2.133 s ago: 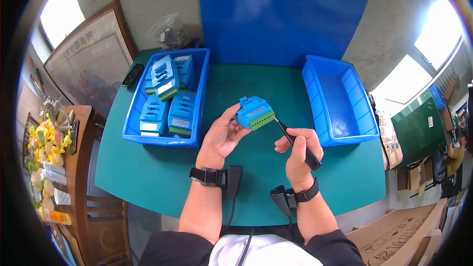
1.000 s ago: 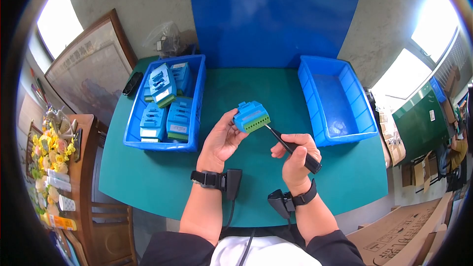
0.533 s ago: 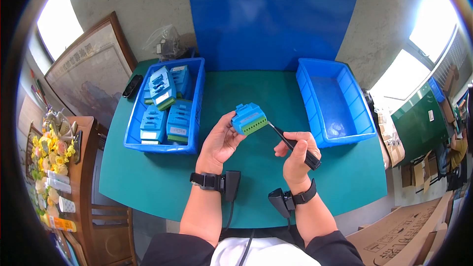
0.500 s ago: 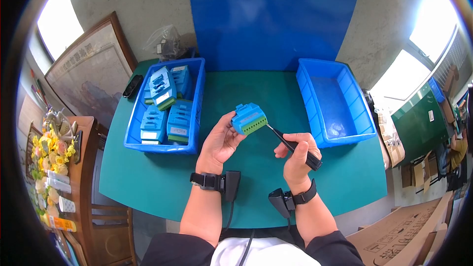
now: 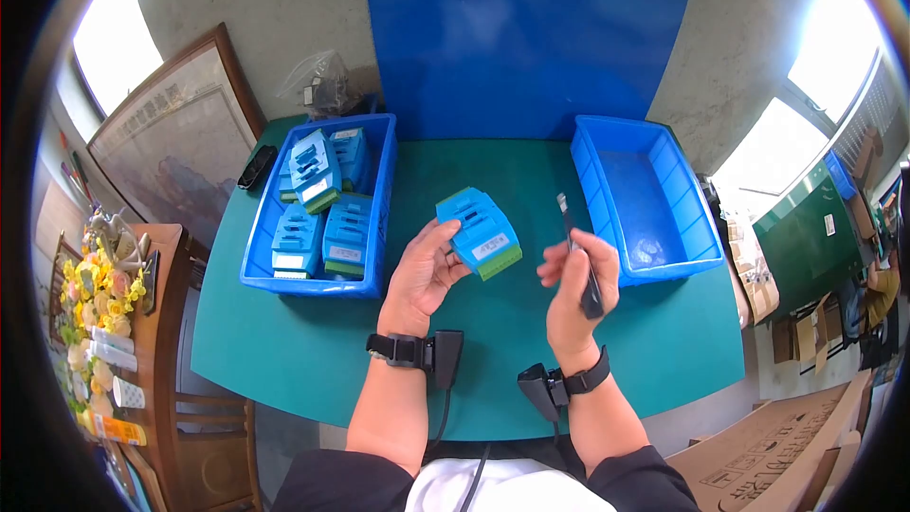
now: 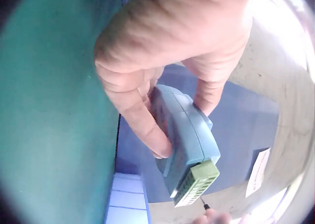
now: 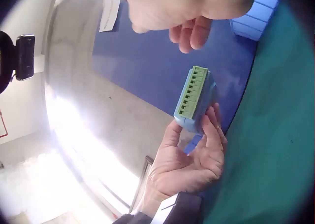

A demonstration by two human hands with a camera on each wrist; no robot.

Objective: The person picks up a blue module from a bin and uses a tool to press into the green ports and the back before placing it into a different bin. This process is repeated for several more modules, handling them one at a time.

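In the head view a blue module [image 5: 477, 229] with a green terminal strip and white label is pinched by the left hand [image 5: 424, 275] over the middle of the table. The left wrist view shows thumb and fingers on both faces of the module [image 6: 189, 125]. To its right, the right hand [image 5: 578, 294] grips a black-handled screwdriver [image 5: 590, 289], its metal tip pointing up and away from the module. In the right wrist view the green strip [image 7: 193, 92] of small openings faces the camera, and the right hand [image 7: 192, 7] is apart from it.
A blue bin [image 5: 382, 228] at the left holds several similar modules. Another blue bin [image 5: 649, 199] stands at the right with nothing in it. A black object [image 5: 257, 167] lies by the left bin, and a blue panel [image 5: 531, 38] rises behind the green table [image 5: 313, 351].
The screwdriver has come away from the green strip and swung upright in the right hand. The left hand has tilted the module, so its labelled face shows more.
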